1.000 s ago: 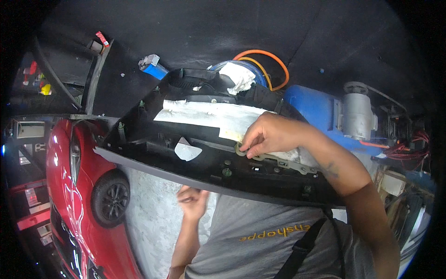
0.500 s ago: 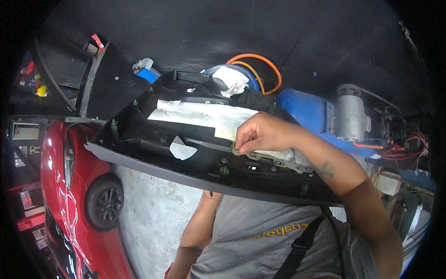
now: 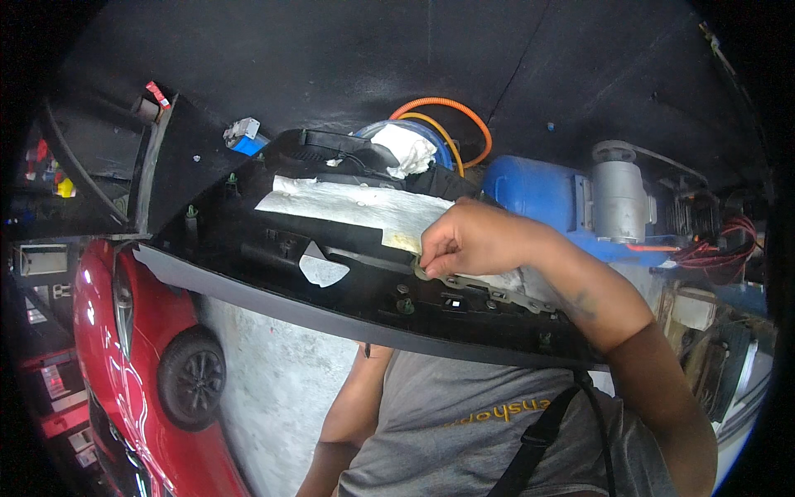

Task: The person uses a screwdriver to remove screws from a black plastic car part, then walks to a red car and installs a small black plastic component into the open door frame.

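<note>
Nearest, grey shirt (image 3: 464,389), then left forearm (image 3: 352,406) running up under the panel edge; left hand hidden there, can't tell what its fingers do. Dark panel (image 3: 348,298) lies crosswise in front of the torso, front edge toward the body. Looks like moulded plastic: stiff, probably light for its length but awkward, may flex if held at one end. Best hold: outer edges, hands well apart, clear of the green clip (image 3: 405,306) and its like, which could snap. Right hand (image 3: 472,240) reaches over the panel, thumb and index finger pinched on the rounded end of a grey-green bracket (image 3: 476,287) lying along it. Bracket seems thin, light, fairly rigid, maybe springy; the end tab makes a fair pinch point, though small and likely slippery if greasy. Farther across, white felt (image 3: 331,199) and a cut white piece (image 3: 323,269), both likely soft, poor places to grab. Beyond: white cloth (image 3: 406,149), orange hose (image 3: 487,137), blue tank (image 3: 538,195); red car (image 3: 137,340) off left. Versus a second ago: left hand showed below the panel edge, now out of sight; right-hand pinch at about the same spot. Panel's left end sits farther left in view, partly head movement perhaps.
</note>
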`<move>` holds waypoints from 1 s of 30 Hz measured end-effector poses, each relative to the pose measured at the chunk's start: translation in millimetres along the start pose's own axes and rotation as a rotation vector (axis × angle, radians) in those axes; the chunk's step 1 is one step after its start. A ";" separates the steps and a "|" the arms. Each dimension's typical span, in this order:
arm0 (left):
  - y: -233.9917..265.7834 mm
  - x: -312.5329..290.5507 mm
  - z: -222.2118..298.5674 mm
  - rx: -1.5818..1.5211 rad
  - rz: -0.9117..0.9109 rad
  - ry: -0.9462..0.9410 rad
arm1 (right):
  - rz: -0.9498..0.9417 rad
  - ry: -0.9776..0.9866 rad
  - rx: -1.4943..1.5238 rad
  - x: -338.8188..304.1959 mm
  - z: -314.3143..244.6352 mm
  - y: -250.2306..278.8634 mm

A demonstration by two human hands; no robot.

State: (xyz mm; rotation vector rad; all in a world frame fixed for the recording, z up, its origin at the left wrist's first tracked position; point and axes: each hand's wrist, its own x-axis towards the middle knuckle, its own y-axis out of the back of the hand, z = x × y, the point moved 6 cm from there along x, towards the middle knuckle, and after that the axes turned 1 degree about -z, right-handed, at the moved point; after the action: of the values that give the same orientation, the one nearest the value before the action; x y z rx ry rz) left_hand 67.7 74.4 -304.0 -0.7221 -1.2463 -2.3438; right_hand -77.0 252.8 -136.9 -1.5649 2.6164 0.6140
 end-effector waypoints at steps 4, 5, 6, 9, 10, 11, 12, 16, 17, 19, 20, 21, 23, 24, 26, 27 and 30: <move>3.9 0.1 -3.7 -0.007 -0.008 0.003 | 0.021 -0.019 -0.236 0.2 -15.0 -4.4; 4.2 0.3 -5.6 -0.018 -0.010 0.011 | 0.022 -0.007 -0.293 0.5 -15.5 -5.7; 4.3 -4.6 -8.9 -0.032 -0.015 0.038 | 0.008 0.001 -0.332 1.8 -14.3 -8.2; 6.5 -11.1 -19.0 -0.115 -0.017 0.128 | 0.007 -0.025 -0.256 3.5 -10.8 -10.3; 9.2 -8.6 -18.9 -0.099 -0.017 0.121 | 0.034 -0.065 -0.100 1.8 -11.3 -9.5; 13.3 -5.4 -16.6 -0.030 -0.012 0.064 | 0.060 -0.105 0.056 0.4 -10.0 -9.5; 17.9 2.7 -11.2 0.038 -0.002 0.007 | 0.043 -0.085 0.082 -1.5 -10.2 -9.4; 15.6 6.7 -16.9 0.023 -0.014 -0.023 | -0.011 -0.011 0.107 -7.7 -4.4 -8.8; 15.8 6.4 -18.0 0.046 -0.016 -0.043 | -0.014 0.000 0.107 -6.2 -0.9 -10.1; 20.4 13.5 -12.1 0.093 -0.024 -0.085 | -0.006 0.020 0.059 -6.4 -3.3 -9.5; 12.3 4.6 -24.0 -0.083 -0.059 0.036 | 0.005 0.028 0.010 -6.9 -6.6 -7.4; 1.4 -19.2 -41.9 -0.249 -0.089 0.164 | 0.005 0.043 -0.039 -4.2 -11.9 -7.5; -7.9 -58.3 -55.8 0.043 -0.193 -0.012 | -0.013 0.099 -0.145 3.3 -20.7 -13.0; -24.8 -69.5 -56.1 0.492 -0.332 -0.306 | 0.004 0.103 -0.197 1.2 -16.7 -12.1; -21.0 -67.7 -45.1 0.703 -0.295 -0.526 | -0.040 0.082 -0.240 4.0 -8.7 -11.3; -7.6 -42.3 -32.1 0.434 -0.263 -0.380 | -0.076 0.029 -0.269 3.8 -8.9 -7.0; 21.7 0.9 -9.5 -0.003 -0.210 -0.145 | -0.088 -0.052 -0.011 4.6 -8.8 0.8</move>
State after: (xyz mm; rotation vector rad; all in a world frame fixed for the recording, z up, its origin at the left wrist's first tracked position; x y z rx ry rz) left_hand 76.6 54.9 -294.0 -0.8104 -1.4442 -2.4974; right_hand -78.4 246.1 -129.6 -1.6337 2.4961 0.6546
